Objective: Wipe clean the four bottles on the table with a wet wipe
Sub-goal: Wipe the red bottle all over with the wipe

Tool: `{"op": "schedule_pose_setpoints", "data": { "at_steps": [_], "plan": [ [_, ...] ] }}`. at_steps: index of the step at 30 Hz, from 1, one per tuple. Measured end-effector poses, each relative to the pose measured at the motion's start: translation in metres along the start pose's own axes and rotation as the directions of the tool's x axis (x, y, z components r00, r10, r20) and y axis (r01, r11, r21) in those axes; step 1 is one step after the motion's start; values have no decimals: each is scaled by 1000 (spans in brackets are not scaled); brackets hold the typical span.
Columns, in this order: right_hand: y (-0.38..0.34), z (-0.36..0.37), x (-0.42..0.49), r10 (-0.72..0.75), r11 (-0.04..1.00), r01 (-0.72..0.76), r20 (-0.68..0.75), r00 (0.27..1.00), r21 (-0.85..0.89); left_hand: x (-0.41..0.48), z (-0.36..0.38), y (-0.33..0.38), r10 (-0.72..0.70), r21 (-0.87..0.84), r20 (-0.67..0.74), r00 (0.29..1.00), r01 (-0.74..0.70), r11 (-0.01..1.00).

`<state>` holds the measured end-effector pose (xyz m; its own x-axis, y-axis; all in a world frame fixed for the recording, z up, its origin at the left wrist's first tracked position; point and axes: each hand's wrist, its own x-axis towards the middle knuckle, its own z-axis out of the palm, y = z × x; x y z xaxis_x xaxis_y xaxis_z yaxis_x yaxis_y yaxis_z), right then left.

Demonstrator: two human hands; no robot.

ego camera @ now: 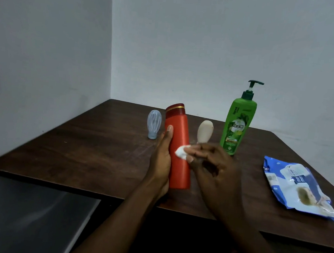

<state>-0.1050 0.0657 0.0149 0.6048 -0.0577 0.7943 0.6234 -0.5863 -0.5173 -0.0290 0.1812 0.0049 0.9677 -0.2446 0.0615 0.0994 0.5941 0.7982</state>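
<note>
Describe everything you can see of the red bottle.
The red bottle is a tall, smooth cylinder, seemingly plastic, with a darker cap ringed in gold. It leans slightly left, cap up, over the table. The left hand grips its left side, thumb on front; the right hand holds a bunched white wet wipe against its middle. Whether its base rests there is unclear.

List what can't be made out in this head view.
All head view:
- Beige bottle: base hidden behind right hand.
- Left hand: fingers hidden behind red bottle.
- Wet wipe: partly covered by the right hand's fingers.
- Wipes pack: print blurred.
- Green bottle: small print too small.
</note>
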Motion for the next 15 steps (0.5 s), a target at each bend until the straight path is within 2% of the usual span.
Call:
{"op": "schedule_pose_setpoints", "data": {
  "at_steps": [2, 4, 10, 12, 15],
  "plan": [
    [0, 0, -21, -24, 1000, 25, 19, 1000, -19, 0, -3, 3, -64, -52, 7, 998, 64, 997],
    [-3, -1, -38, -15, 1000, 15, 32, 999, -1, -1, -5, 3, -71, -78, 32, 997, 74, 994],
    [-8, -5, -42, 49, 995, -52, 47, 998, 82, 0, 0, -2, -53, -109, -82, 995, 44, 993],
    [-12, -5, -31, 55, 995, -60, 59, 997, 76, 0, 2, -2, -81, -150, -40, 996, 74, 986],
    [-16, -4, -2, 84, 994, -89, 78, 993, 70, -5, 9, 2, -145, -197, 113, 983, 165, 966]
  ]
}}
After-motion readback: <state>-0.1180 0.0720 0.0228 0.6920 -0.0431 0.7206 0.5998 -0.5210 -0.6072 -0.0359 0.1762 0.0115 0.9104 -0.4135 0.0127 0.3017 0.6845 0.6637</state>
